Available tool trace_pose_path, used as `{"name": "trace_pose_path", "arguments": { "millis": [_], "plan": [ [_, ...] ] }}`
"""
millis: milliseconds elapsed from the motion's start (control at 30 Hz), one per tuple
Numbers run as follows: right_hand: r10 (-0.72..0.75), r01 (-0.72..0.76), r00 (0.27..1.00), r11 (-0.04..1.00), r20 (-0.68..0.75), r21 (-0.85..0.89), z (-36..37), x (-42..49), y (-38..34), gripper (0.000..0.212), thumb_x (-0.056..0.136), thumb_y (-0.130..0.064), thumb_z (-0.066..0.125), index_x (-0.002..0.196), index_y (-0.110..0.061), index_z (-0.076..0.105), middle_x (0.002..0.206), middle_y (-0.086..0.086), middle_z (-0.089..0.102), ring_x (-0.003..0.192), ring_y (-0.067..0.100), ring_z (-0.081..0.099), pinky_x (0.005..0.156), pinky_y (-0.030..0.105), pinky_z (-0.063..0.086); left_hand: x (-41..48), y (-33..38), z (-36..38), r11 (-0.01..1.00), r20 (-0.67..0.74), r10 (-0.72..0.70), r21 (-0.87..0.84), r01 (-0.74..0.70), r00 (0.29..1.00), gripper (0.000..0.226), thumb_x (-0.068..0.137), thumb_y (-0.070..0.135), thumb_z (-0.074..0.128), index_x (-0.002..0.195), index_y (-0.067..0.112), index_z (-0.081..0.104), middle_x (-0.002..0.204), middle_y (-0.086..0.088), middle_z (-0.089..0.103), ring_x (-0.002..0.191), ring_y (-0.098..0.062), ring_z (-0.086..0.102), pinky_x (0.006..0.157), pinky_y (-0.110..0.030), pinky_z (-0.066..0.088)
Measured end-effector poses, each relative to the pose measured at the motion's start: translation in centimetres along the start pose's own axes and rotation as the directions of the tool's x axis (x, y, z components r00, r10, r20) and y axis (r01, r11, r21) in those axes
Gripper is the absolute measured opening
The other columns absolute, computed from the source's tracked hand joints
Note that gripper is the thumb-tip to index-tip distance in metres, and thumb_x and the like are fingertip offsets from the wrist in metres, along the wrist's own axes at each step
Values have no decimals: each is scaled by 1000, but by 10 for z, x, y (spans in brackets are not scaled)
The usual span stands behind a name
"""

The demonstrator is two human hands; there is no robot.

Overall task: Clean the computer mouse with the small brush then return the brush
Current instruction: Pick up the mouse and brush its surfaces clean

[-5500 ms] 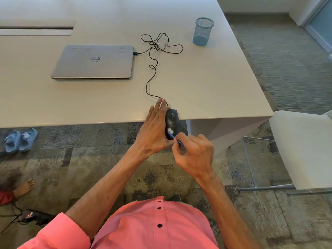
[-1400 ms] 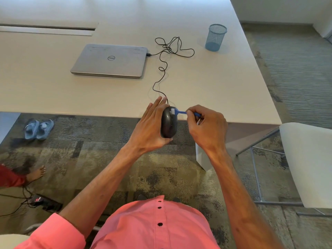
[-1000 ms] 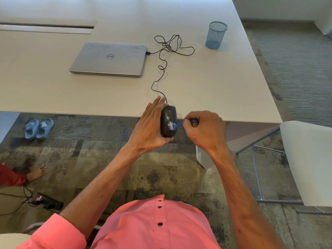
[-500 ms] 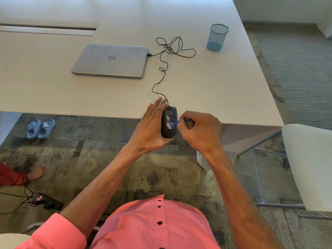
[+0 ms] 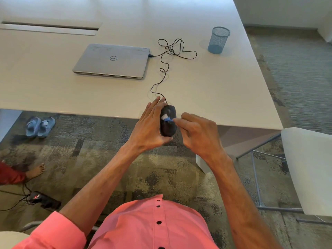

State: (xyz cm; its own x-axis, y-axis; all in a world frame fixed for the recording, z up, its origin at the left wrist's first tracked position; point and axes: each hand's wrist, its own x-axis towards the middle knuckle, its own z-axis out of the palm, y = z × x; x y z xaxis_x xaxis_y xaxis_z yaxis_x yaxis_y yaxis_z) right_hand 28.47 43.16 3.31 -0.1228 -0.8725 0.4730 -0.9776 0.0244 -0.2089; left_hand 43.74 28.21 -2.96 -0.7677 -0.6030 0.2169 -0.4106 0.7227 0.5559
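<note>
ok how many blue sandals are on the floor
2. The left sandal and right sandal lie side by side on the carpet, far left, near the table edge. Others could be hidden under the table.

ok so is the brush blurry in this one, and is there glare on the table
Head view: the brush tip looks soft and smeared against the mouse, likely motion blur, with its handle hidden in the right hand. Head view: the table has a pale sheen at its far end but no hard glare. Head view: the laptop and cord are sharp.
</note>
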Motion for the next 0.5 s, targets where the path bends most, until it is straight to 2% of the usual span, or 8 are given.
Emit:
{"name": "trace_pose_path", "arguments": {
  "millis": [100,200,233,333,400,500],
  "plan": [
    [-18,15,995,999,96,36,-5,0,3,15,95,-12,78,103,-22,84,78,-10,66,64,16,65,55,24,35,0,0,0,1000,6,-13,-2,13,1000,122,76,52,96,172,17,29,188,-3,23,177,-14,6,141,-29,0],
    [-20,7,968,999,250,51,-9,0,9,18,99,-18,68,99,-26,85,82,-14,71,71,15,68,56,27,41,1,0,2,1000,3,-15,-3,15,1000,125,77,58,96,173,16,29,188,-3,23,178,-16,6,142,-32,2],
    [-8,-11,966,997,257,71,-10,0,11,18,100,-19,69,99,-26,85,81,-16,70,69,12,65,56,28,46,1,0,3,1000,3,-17,-3,17,1000,126,76,59,97,173,16,28,188,-4,23,178,-17,7,143,-35,3],
    [70,-88,989,986,128,142,-17,3,17,15,103,-22,72,104,-27,87,78,-20,65,63,6,57,57,25,45,0,0,5,1000,9,-27,-5,28,1000,128,73,55,99,173,15,28,187,-6,25,178,-18,7,144,-40,6],
    [105,-108,994,985,28,133,-18,7,19,18,106,-27,69,111,-27,86,79,-14,70,62,8,58,55,24,41,-2,1,8,999,18,-32,-4,32,999,130,72,53,100,173,15,28,187,-5,25,178,-18,7,143,-37,4],
    [81,-80,996,995,-24,55,-13,9,16,26,109,-31,60,115,-27,85,79,-8,68,59,16,60,49,30,45,-1,4,11,999,12,-41,-10,41,999,129,71,54,100,172,18,28,187,-1,24,178,-15,5,141,-33,3]
  ]
}}
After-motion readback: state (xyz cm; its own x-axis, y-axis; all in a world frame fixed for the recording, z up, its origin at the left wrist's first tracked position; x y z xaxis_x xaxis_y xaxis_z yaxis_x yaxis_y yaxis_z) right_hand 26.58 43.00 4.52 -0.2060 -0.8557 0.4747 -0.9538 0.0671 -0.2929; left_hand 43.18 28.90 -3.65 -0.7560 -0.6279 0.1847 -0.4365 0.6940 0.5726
